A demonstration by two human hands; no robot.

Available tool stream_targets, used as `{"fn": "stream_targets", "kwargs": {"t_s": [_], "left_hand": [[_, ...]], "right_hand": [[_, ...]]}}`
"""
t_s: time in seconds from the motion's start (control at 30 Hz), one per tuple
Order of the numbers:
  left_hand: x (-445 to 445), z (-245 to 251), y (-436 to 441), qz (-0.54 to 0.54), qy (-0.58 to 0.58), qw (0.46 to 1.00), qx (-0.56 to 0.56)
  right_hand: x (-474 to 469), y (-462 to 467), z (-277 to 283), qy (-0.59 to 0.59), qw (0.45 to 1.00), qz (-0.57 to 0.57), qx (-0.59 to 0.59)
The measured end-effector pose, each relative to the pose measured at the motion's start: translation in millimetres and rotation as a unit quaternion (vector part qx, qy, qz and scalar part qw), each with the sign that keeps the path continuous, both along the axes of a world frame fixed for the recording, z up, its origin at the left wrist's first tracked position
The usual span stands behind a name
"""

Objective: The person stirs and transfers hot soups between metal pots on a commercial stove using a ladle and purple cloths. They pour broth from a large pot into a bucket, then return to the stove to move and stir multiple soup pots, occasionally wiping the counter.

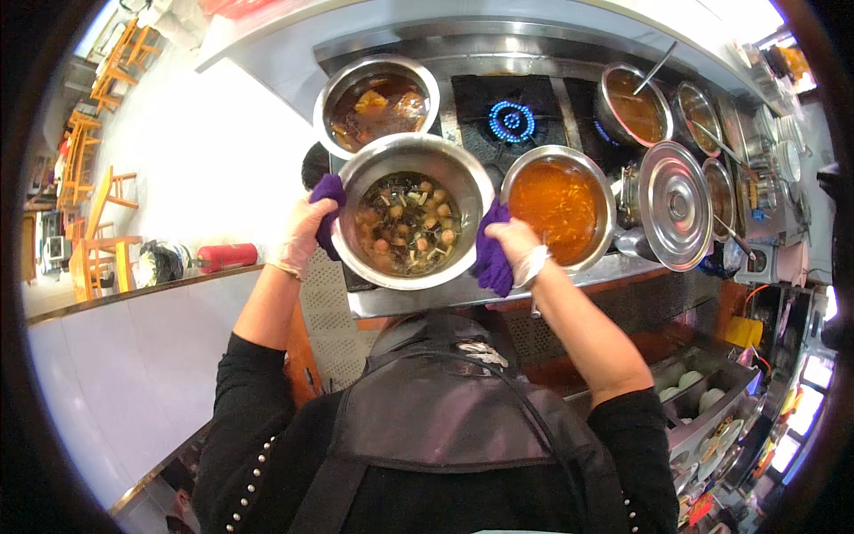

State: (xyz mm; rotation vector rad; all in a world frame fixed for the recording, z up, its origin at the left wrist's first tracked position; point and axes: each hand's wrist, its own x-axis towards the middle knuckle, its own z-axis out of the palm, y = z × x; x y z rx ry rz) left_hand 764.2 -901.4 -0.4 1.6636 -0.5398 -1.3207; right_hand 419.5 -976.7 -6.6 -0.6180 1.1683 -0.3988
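My left hand [301,230], in a thin glove, grips the left rim of a stainless steel pot [412,277] through a folded purple cloth [328,220]. On the pot's right side my right hand [517,247], gloved too, holds the rim through another purple cloth [492,257]. Dark broth with round balls and pale pieces [417,223] fills the pot's lower part. Behind it stands a metal pot of brown broth [377,110] with chunks in it. A pot of orange-red soup [557,210] is just right of my right hand. Whether the held pot touches the stove cannot be seen.
A gas burner [512,122] burns with a blue flame behind the pots. Further right are a pot with a ladle [634,107], a metal lid [675,205] standing tilted and several more pots. A red fire extinguisher [228,257] lies at the left, near wooden chairs [100,207].
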Motion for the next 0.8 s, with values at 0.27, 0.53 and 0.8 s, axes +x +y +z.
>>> {"fn": "stream_targets", "kwargs": {"t_s": [0.27,0.53,0.8], "left_hand": [[-67.1,83.5,-121.3,-0.048,-0.028,0.991,-0.118],[-121.1,-33.5,-265.8,0.027,0.128,0.988,-0.079],[-147.1,-93.6,-322.2,0.031,0.014,0.999,-0.034]], "right_hand": [[-63.8,-139.1,98.6,0.01,0.992,0.05,-0.118],[-101.5,-279.4,37.9,0.246,0.933,0.076,-0.251],[-112.1,-333.5,-72.2,0.38,0.898,0.082,-0.205]]}}
